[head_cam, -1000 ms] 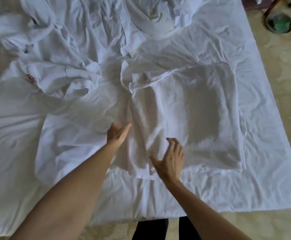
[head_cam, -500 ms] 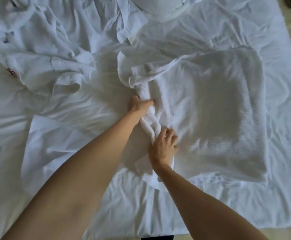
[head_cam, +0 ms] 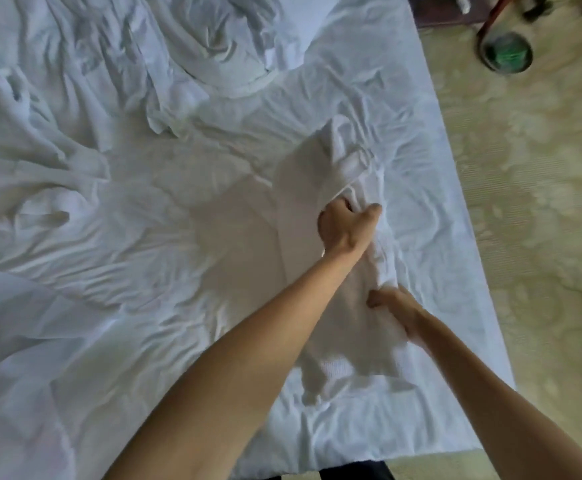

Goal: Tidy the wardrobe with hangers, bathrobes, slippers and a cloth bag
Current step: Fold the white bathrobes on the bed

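Observation:
A white waffle-weave bathrobe lies folded on the bed's white sheet, toward the right side. My left hand grips its lifted left edge, which is turned over to the right. My right hand grips the same edge nearer to me, its fingers curled into the cloth. A second white bathrobe lies crumpled at the far left of the bed.
Bunched white bedding lies at the head of the bed. The bed's right edge runs along a pale patterned carpet. A round green-topped thing with a wooden frame stands on the floor at the far right.
Both hands went from lying at the folded bathrobe's left edge to gripping it, then lifted it and carried it over to the right. The view has swung left.

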Demonstrator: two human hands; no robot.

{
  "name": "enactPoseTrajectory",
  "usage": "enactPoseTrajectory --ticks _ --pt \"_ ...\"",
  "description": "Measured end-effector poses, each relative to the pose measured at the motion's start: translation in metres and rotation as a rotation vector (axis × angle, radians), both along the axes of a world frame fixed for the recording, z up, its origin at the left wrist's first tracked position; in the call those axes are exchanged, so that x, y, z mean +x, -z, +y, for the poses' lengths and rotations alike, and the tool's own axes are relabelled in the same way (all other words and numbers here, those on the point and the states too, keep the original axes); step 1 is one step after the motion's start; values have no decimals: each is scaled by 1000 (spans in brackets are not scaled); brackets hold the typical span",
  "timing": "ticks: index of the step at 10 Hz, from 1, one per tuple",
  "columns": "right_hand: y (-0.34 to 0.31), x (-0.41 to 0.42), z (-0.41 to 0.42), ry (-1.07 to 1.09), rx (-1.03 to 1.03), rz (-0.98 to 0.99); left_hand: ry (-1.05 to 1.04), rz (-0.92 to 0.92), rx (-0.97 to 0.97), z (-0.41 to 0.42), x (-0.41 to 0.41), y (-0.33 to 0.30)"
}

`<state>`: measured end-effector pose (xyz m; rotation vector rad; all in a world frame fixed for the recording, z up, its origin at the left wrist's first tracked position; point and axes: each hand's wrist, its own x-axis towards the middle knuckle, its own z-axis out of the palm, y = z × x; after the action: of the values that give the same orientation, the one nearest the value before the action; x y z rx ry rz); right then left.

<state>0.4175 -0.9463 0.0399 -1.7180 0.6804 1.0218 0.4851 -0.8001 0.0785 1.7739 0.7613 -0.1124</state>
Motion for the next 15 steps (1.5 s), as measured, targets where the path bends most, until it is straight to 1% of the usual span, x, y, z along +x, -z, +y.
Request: enactPoseTrajectory --ticks 1,2,3,4,5,6,7,8,9,10,11,12,13,14,15 --pt "24 17 -41 -24 -16 15 33 58 11 -49 25 23" --pt "51 26 -61 -87 -33 -55 58 133 153 -76 37 48" --pt "67 35 -72 -225 -18 -91 61 178 294 -84 38 63" --pt "70 49 -85 -393 -29 -196 116 134 287 -81 25 64" --pt "53 76 -92 -252 2 -267 265 103 331 -64 -7 47" --pt "32 123 -76 -153 54 -403 88 -38 467 -23 -16 31" --pt "25 179 -41 -200 115 -432 -227 18 432 39 20 59" --pt "37 224 -4 -311 147 -364 -276 260 73 88 62 94" --pt "64 247 19 -385 80 -292 -224 375 -268 113 83 116" --pt "80 260 23 -476 51 -277 -159 346 -414 115 93 116" --pt "76 263 22 -533 98 -344 -176 278 -361 118 90 108" --pt "55 245 13 -488 157 -563 -157 144 -265 115 68 85" --pt "24 204 -11 -579 122 -929 26 -26 -79 105 20 40" --pt "-11 146 -49 -824 75 -1168 389 -143 176 86 -45 4" --pt "-5 96 -93 -1000 -47 -1220 765 -401 631 63 -107 5"
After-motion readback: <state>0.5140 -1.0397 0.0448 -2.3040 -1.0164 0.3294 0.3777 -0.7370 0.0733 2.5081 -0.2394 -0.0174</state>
